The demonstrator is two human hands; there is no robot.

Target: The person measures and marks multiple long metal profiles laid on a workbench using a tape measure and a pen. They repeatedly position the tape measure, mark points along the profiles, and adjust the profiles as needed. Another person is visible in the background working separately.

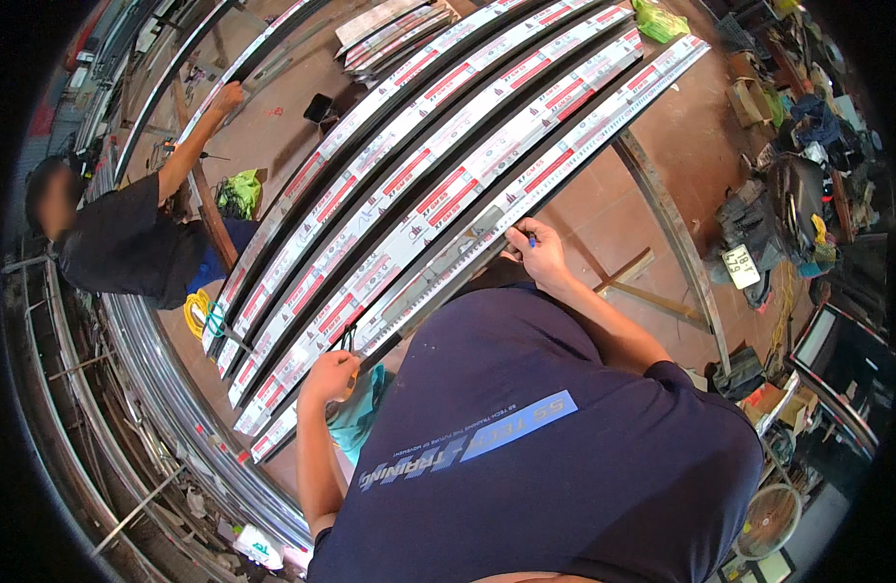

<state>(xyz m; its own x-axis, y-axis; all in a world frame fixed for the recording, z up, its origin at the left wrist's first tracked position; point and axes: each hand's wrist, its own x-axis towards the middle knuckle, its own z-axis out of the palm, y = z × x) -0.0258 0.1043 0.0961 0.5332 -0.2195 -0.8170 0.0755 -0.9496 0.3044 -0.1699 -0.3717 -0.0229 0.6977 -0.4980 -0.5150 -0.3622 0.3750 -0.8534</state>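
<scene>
Several long metal bars, covered in red-and-white printed film, lie side by side at a slant in front of me; the fisheye bends them. Along the nearest bar runs a thin strip with tick marks, like a ruler or tape blade. My right hand is closed at this bar's near edge, around a small blue pen-like thing. Lower left, my left hand is closed beside the same bar. A bit of orange and a dark piece show at its fingers; what it holds is unclear.
At the left, another person reaches a hand to a separate bar. Steel tubes lie lower left. A curved-looking dark beam and wooden pieces are to the right, with clutter and a fan beyond.
</scene>
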